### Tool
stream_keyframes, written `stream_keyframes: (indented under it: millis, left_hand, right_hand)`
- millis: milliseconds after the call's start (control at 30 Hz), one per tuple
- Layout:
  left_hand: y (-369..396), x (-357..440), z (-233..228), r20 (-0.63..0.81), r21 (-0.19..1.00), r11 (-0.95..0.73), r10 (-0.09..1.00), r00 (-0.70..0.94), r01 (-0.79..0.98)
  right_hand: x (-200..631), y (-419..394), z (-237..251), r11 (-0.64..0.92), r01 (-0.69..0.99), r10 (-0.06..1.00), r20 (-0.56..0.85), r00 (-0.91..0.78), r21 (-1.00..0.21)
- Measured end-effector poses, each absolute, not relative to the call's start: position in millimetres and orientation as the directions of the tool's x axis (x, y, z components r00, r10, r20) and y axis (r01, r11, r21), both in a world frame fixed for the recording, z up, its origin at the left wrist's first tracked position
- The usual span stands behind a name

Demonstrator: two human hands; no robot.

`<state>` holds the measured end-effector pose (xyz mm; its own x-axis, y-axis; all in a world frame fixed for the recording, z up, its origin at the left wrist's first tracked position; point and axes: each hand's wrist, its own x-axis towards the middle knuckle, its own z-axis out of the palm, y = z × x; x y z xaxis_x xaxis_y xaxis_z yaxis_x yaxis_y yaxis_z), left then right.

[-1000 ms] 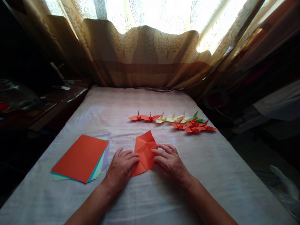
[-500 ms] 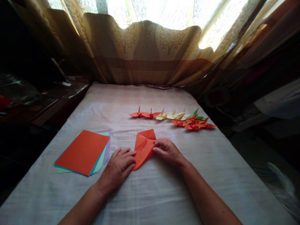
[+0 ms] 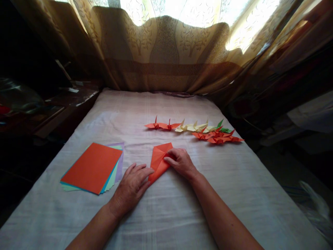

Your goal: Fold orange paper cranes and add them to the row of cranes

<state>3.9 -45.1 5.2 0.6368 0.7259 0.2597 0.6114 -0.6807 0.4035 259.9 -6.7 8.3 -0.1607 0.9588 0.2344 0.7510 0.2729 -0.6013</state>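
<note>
A partly folded sheet of orange origami paper (image 3: 158, 158) lies on the bedsheet in front of me, creases running across its upper face. My right hand (image 3: 180, 163) pinches its right edge between thumb and fingertips, and that edge is turned inward over the sheet. At the near left corner, my left hand (image 3: 134, 182) has its index finger on top of the paper and its thumb along the lower edge. The other left fingers stretch out beside it. The near tip of the paper is partly hidden by the left thumb and index finger.
A stack of coloured paper (image 3: 92, 168), orange on top, lies to the left. Folded paper cranes in orange (image 3: 218, 136), cream (image 3: 194, 127) and green (image 3: 224, 129) stand at the back right. A patterned curtain (image 3: 166, 52) hangs beyond the bed's (image 3: 125, 104) far end.
My right hand has moved left and brought the paper's right edge inward. The left index finger has shifted a little further onto the paper. The whole view has shifted slightly.
</note>
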Motion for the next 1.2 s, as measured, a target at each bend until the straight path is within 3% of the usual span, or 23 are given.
stream_keyframes:
  millis: [367, 667, 833, 1200]
  left_hand:
    - [-46, 1, 8, 0.171, 0.381, -0.721, 0.670, 0.722, 0.579]
    - [-49, 1, 8, 0.255, 0.318, -0.808, 0.577, 0.776, 0.496]
    - [-56, 8, 15, 0.272, 0.318, -0.785, 0.613, 0.742, 0.532]
    - [-64, 10, 7, 0.293, 0.153, -0.826, 0.562, 0.774, 0.542]
  right_hand:
    - [257, -12, -2, 0.272, 0.794, 0.945, 0.305, -0.115, -0.543]
    - [256, -12, -10, 0.302, 0.812, 0.925, 0.358, -0.123, -0.499]
    - [255, -13, -12, 0.305, 0.826, 0.914, 0.389, -0.114, -0.475]
    - [254, -14, -11, 0.293, 0.849, 0.905, 0.414, -0.097, -0.440]
